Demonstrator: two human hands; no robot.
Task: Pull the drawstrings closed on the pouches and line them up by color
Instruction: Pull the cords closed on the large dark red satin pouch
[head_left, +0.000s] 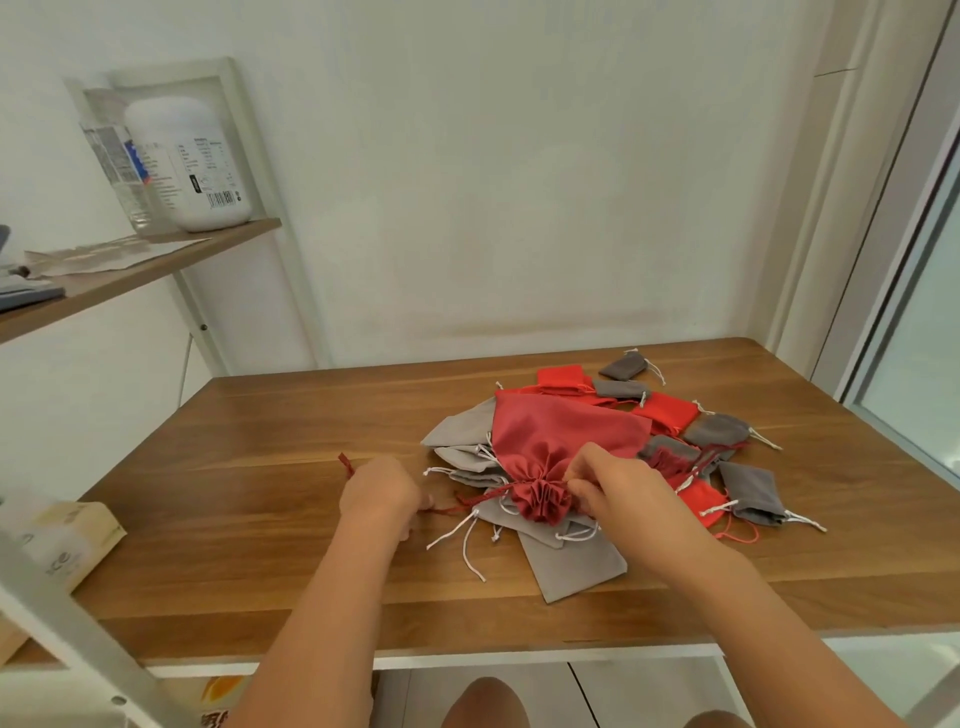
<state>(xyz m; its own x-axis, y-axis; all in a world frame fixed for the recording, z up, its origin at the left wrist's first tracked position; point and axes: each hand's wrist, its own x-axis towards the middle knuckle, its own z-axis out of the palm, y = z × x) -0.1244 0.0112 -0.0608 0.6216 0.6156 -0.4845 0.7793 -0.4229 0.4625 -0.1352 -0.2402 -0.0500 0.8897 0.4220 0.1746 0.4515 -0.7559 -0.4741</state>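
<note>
Gripping a dark red drawstring (483, 500) in curled fingers, the left hand (382, 493) rests near the middle of the wooden table (260, 467). The cord's frayed end pokes out on the hand's left and the rest runs to the right. The right hand (618, 483) pinches the gathered mouth of the one large dark red pouch (561, 431). That mouth is bunched into tight pleats between the two hands, and the pouch's body fans away toward the wall on top of the heap. Around and under it the pouches overlap, so the counts cover only what shows. There are four light grey pouches (571, 561) with white cords at the left and near side, and three bright red pouches (667, 410). There are five dark grey pouches (753, 491) toward the right and far side, the farthest lying just apart from the heap. One smaller dark red pouch (670, 462) lies just beyond the right hand. The whole heap sits right of the table's centre. At the table's left edge lies one pale carton pack (67, 535). Above it, a wooden shelf (156, 270) carries one white jar (189, 161) beside one clear bottle (122, 171).
</note>
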